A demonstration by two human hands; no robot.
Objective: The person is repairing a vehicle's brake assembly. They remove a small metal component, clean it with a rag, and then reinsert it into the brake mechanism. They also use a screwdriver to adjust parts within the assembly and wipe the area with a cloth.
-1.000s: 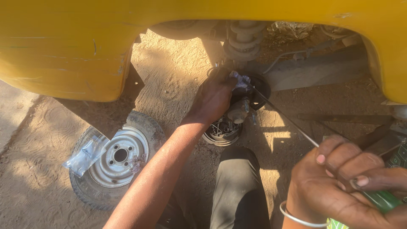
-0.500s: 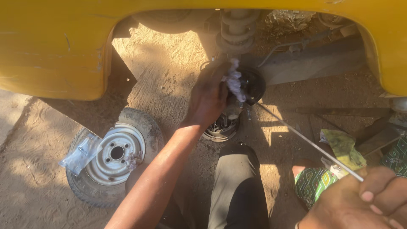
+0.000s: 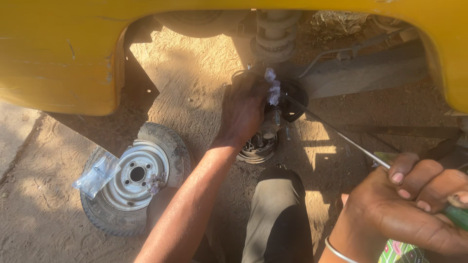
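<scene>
My left hand point(image 3: 243, 108) reaches into the wheel arch of a yellow vehicle point(image 3: 63, 53) and grips a pale rag point(image 3: 272, 87) pressed against the dark wheel hub point(image 3: 292, 100). At the lower right my right hand point(image 3: 409, 204) is closed around the green handle point(image 3: 458, 216) of a long screwdriver. The tool's thin metal shaft point(image 3: 336, 131) runs up and left, and its tip meets the hub beside the rag. A round metal drum part point(image 3: 257, 146) lies on the sand just under the hub.
A removed small wheel with a silver rim point(image 3: 134, 175) lies flat on the sand at left, a clear plastic bag point(image 3: 96, 175) on it. My bent knee in grey trousers point(image 3: 278, 209) is below the hub. A coil spring point(image 3: 275, 29) hangs above.
My right hand has risen back into view at the lower right, fingers wrapped over the green handle. My left hand stays on the hub with the rag. The view has shifted slightly.
</scene>
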